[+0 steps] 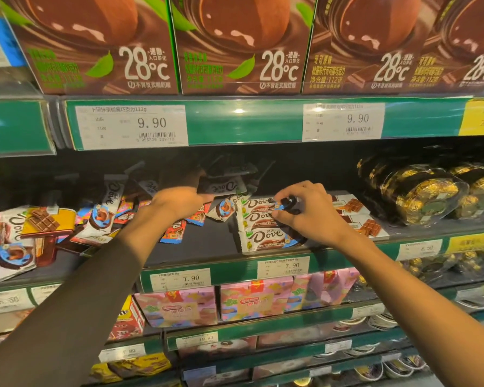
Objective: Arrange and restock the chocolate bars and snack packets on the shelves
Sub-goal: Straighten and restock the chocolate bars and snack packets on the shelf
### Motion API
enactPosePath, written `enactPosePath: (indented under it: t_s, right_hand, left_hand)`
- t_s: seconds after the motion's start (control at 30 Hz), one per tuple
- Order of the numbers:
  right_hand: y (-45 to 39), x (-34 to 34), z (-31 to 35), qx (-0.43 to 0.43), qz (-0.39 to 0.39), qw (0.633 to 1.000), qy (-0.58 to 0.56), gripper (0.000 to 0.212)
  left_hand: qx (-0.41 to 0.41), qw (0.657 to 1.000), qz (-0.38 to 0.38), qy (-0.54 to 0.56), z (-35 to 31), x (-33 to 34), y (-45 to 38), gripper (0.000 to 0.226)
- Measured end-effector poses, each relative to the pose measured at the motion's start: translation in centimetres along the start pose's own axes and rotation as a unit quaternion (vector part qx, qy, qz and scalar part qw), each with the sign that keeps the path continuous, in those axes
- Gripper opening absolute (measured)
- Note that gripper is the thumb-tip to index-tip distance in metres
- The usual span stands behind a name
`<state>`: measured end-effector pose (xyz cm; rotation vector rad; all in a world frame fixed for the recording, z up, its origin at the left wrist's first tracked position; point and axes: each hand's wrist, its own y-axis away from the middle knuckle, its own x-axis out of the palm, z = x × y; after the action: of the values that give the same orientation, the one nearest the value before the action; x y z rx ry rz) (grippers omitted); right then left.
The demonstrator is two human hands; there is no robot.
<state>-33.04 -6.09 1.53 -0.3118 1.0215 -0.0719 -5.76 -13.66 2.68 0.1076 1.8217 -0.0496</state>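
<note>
Dove bars, white wrapper: three are laid in a neat stack (264,222) on the middle shelf (207,241), at its front edge, right of centre. Long axes are run left to right, parallel to the shelf lip, with the logos facing up and reading upright towards the viewer.

Right hand (308,212): it is placed on the right end of the stack, fingers curled and pinching the end of the top bar.

Dove bar, dark wrapper (224,187): one is held at the back of the shelf, its long axis also left to right, its logo turned upside down. It is gripped by the left hand (179,201), which is reached deep into the shelf with fingers closed round the bar's left end.

Loose packets (106,208): an unsorted heap is spread to the left, lying at mixed angles; the count cannot be told.

White chocolate boxes (358,216): at least two are seen just right of the stack, partly hidden by the right hand.

Gold-foil chocolates in clear tubs (419,194): several are set at far right.

Large "28°C" boxes (241,43): four are shown on the shelf above.
</note>
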Motion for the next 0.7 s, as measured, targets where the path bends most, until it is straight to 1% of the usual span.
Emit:
enactPosePath:
  t_s: [0.1, 0.2, 0.27, 0.33, 0.37, 0.4, 0.43, 0.47, 0.5, 0.53, 0.63, 0.7]
  right_hand:
    - [-0.2, -0.3, 0.7, 0.006, -0.011, 0.999, -0.034, 0.022]
    - [-0.5, -0.4, 1.4, 0.003, -0.003, 0.997, -0.072, 0.018]
    - [-0.6, -0.4, 1.8, 0.004, -0.009, 0.995, -0.098, 0.016]
    - [-0.7, -0.6, 2.4, 0.01, -0.02, 0.988, -0.152, 0.016]
    - [-0.8, -0.7, 2.8, 0.018, -0.017, 0.982, -0.188, 0.019]
    - [-0.8, -0.9, 3.3, 0.028, -0.004, 0.974, -0.223, 0.023]
    - [-0.8, -1.0, 3.8, 0.038, 0.016, 0.966, -0.255, 0.028]
    - [-0.8, -1.1, 4.3, 0.044, 0.036, 0.957, -0.284, 0.033]
    - [-0.8, -1.2, 4.7, 0.048, 0.051, 0.949, -0.308, 0.035]
    - [-0.9, -1.2, 5.1, 0.049, 0.062, 0.941, -0.329, 0.035]
    - [-0.7, -1.6, 5.9, 0.052, 0.087, 0.914, -0.393, 0.024]
    - [-0.5, -1.8, 5.9, 0.054, 0.095, 0.908, -0.405, 0.018]
  left_hand:
    - [-0.015, 1.0, 0.005, -0.021, -0.2, -0.5, 0.0, 0.045]
    - [-0.062, 0.998, 0.028, 0.0, -0.8, -1.1, 0.8, 0.034]
    - [-0.074, 0.996, 0.008, 0.049, -0.8, -1.6, 1.1, 0.028]
    - [-0.081, 0.983, -0.04, 0.161, -0.8, -1.9, 1.6, 0.025]
    - [-0.092, 0.961, -0.062, 0.252, -1.2, -2.1, 2.3, 0.024]
    - [-0.112, 0.925, -0.071, 0.356, -1.6, -2.2, 3.2, 0.025]
    - [-0.128, 0.879, -0.065, 0.455, -2.5, -2.5, 4.4, 0.024]
    - [-0.13, 0.84, -0.045, 0.525, -3.2, -2.6, 5.4, 0.025]
    - [-0.113, 0.817, -0.024, 0.565, -4.1, -2.6, 6.3, 0.027]
    - [-0.089, 0.804, -0.01, 0.588, -4.7, -2.4, 6.8, 0.029]
    - [-0.039, 0.778, 0.006, 0.627, -6.6, -1.8, 8.0, 0.023]
    - [-0.03, 0.755, 0.015, 0.655, -7.4, -1.2, 8.5, 0.024]
